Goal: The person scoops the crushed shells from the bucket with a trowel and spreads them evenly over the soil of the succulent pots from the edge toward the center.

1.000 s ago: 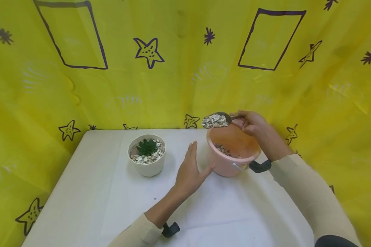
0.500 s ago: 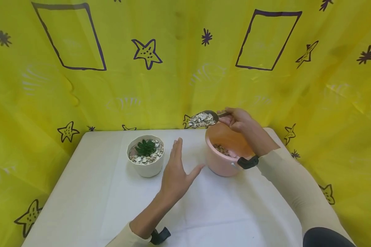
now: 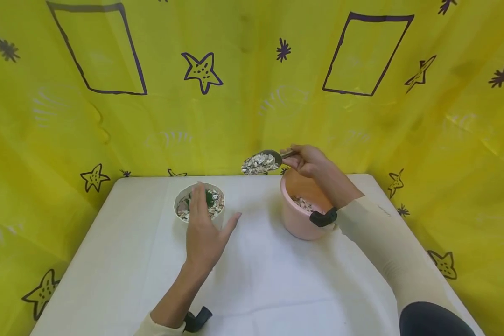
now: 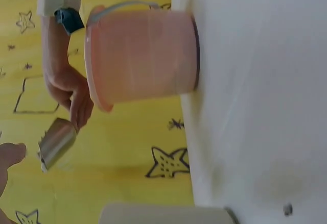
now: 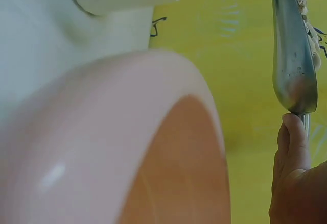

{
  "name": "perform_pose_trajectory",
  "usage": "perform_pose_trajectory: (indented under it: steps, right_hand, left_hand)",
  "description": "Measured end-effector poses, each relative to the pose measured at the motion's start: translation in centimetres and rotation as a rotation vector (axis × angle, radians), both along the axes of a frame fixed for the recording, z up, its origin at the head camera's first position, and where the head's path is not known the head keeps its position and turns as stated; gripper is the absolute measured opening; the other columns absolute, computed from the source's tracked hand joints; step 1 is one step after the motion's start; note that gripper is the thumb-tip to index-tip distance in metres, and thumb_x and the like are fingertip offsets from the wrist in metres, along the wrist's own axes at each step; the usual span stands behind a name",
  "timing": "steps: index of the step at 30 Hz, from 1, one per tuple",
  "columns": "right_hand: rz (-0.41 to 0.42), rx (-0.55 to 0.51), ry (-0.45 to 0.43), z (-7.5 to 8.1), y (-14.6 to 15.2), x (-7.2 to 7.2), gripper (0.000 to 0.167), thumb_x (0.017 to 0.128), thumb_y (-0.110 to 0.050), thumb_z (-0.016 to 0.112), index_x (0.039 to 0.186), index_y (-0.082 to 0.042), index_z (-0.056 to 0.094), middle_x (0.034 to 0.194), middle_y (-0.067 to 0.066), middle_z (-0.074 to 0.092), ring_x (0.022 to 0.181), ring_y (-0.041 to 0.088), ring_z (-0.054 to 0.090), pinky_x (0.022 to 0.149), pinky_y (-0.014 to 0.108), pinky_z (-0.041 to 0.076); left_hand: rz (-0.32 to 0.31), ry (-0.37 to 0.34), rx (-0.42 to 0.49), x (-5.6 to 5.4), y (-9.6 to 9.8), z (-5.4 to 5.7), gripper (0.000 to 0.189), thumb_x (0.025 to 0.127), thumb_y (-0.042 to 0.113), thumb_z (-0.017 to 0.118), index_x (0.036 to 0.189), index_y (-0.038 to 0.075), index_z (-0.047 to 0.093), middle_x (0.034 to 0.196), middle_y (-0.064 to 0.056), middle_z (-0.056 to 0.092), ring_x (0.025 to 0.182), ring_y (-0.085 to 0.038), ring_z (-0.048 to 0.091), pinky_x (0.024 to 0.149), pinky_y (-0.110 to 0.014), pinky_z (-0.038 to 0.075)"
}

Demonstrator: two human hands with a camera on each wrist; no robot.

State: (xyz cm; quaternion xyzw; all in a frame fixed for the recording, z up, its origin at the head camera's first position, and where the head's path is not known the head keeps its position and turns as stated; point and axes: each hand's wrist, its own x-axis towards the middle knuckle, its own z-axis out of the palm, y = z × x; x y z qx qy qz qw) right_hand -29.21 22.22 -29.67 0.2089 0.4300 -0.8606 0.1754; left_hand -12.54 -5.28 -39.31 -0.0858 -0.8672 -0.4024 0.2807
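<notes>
My right hand point(image 3: 310, 162) grips the handle of a metal scoop point(image 5: 294, 55), which carries a heap of pale pebbles or shell bits point(image 3: 259, 164). The scoop hangs in the air between the bucket and the pot, above table height. My left hand point(image 3: 203, 235), fingers straight and thumb spread, is in front of the white plant pot point(image 3: 219, 217) and partly covers it in the head view; whether it touches the pot I cannot tell. Inside the pot sit a green succulent point(image 3: 209, 198) and pale stones. Below my right forearm stands a pink bucket point(image 3: 298, 224) with more pebbles point(image 3: 303, 203) inside.
A white cloth covers the table point(image 3: 260, 280). Behind it hangs a yellow curtain point(image 3: 243, 116) with drawn stars and frames, close to the table's back edge. A small dark bit point(image 4: 288, 209) lies on the cloth near the pot.
The loaded scoop has moved left with my right hand, away from over the bucket. My left hand has moved left from beside the bucket to in front of the pot.
</notes>
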Motion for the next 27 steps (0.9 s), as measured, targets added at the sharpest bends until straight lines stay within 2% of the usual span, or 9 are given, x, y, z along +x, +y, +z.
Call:
perform_pose_trajectory:
  steps: [6,8,11,13,15,18,21,24,27]
  right_hand:
    - [0.026,0.049,0.029,-0.2,-1.9,-0.6,0.023,0.115,-0.016,0.039,0.121,0.003,0.051,0.089,0.020,0.071,0.064,0.030,0.076,0.069,0.032,0.063]
    - [0.028,0.068,0.032,-0.1,-2.6,-0.9,0.025,0.115,-0.016,0.039,0.122,0.004,0.053,0.099,0.021,0.073,0.063,0.029,0.075,0.067,0.031,0.063]
    - [0.026,0.082,0.027,-0.1,-3.6,-1.5,0.026,0.115,-0.017,0.040,0.122,0.004,0.054,0.128,0.022,0.068,0.061,0.028,0.075,0.063,0.032,0.063]
    - [0.016,0.081,0.016,0.0,-4.2,-1.8,0.028,0.115,-0.017,0.042,0.128,0.005,0.054,0.147,0.020,0.058,0.059,0.029,0.074,0.062,0.032,0.063]
    - [0.015,0.077,0.013,0.0,-4.6,-2.2,0.032,0.115,-0.017,0.042,0.137,0.004,0.052,0.157,0.018,0.049,0.059,0.029,0.074,0.060,0.032,0.063]
    - [0.031,0.084,0.018,-0.1,-5.1,-2.6,0.042,0.116,-0.019,0.039,0.153,0.001,0.044,0.161,0.017,0.045,0.058,0.029,0.074,0.060,0.032,0.062]
    - [0.058,0.098,0.026,-0.2,-5.7,-3.0,0.048,0.116,-0.019,0.035,0.160,0.000,0.036,0.162,0.017,0.044,0.058,0.029,0.074,0.061,0.032,0.062]
    - [0.067,0.108,0.029,-0.2,-6.5,-3.4,0.048,0.116,-0.018,0.034,0.161,-0.001,0.035,0.161,0.018,0.045,0.068,0.031,0.075,0.062,0.032,0.063]
    - [0.058,0.119,0.031,-0.1,-7.4,-3.7,0.047,0.116,-0.017,0.036,0.160,-0.003,0.036,0.158,0.019,0.048,0.097,0.033,0.072,0.066,0.033,0.063]
  left_hand:
    - [0.067,-0.068,0.039,-0.6,-2.1,-0.3,0.113,0.082,0.033,0.093,0.162,-0.007,0.025,0.168,-0.026,0.027,0.157,-0.042,0.017,0.117,-0.063,0.032]
    - [0.083,-0.092,0.036,-0.8,-2.6,-0.4,0.115,0.081,0.034,0.094,0.162,-0.008,0.024,0.168,-0.027,0.026,0.157,-0.043,0.017,0.117,-0.064,0.032]
    - [0.103,-0.129,0.031,-1.0,-3.3,-0.8,0.118,0.080,0.035,0.094,0.163,-0.008,0.022,0.169,-0.027,0.024,0.158,-0.043,0.016,0.117,-0.065,0.031]
    - [0.113,-0.153,0.026,-1.2,-3.7,-1.1,0.119,0.080,0.036,0.094,0.163,-0.008,0.021,0.169,-0.027,0.022,0.158,-0.043,0.014,0.117,-0.066,0.030]
    - [0.118,-0.182,0.024,-1.5,-3.9,-1.3,0.121,0.080,0.038,0.094,0.163,-0.009,0.019,0.170,-0.028,0.020,0.158,-0.044,0.012,0.117,-0.066,0.029]
    - [0.120,-0.242,0.023,-1.8,-4.3,-1.6,0.126,0.079,0.042,0.094,0.163,-0.009,0.015,0.170,-0.030,0.016,0.158,-0.046,0.009,0.118,-0.066,0.026]
    - [0.128,-0.312,0.027,-2.1,-4.6,-2.0,0.129,0.079,0.046,0.092,0.164,-0.008,0.012,0.170,-0.030,0.012,0.158,-0.046,0.006,0.119,-0.065,0.024]
    - [0.138,-0.377,0.028,-2.3,-4.9,-2.3,0.131,0.080,0.049,0.091,0.165,-0.006,0.008,0.171,-0.030,0.008,0.158,-0.046,0.004,0.120,-0.065,0.022]
    - [0.140,-0.416,0.027,-2.5,-5.1,-2.5,0.132,0.081,0.049,0.090,0.165,-0.006,0.004,0.171,-0.030,0.005,0.158,-0.046,0.003,0.121,-0.063,0.020]
